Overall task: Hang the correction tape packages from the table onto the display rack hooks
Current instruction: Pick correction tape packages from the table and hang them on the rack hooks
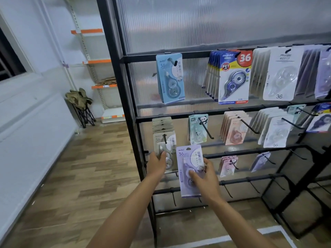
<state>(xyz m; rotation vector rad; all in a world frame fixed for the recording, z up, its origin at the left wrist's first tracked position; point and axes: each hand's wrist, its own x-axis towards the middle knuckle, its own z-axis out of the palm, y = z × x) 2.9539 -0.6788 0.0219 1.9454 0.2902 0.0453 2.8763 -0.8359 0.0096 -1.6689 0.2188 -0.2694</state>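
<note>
Your right hand (206,178) grips a purple correction tape package (190,170) upright before the black display rack (130,111), just beside the grey stack (163,140) your left hand (157,163) touches, fingers extended. Bare hooks (228,191) line the bar below; wooden floor (71,176) lies open at left.

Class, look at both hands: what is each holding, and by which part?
Right hand grips the purple package by its lower half. Left hand touches the grey packages; hold unclear.
</note>
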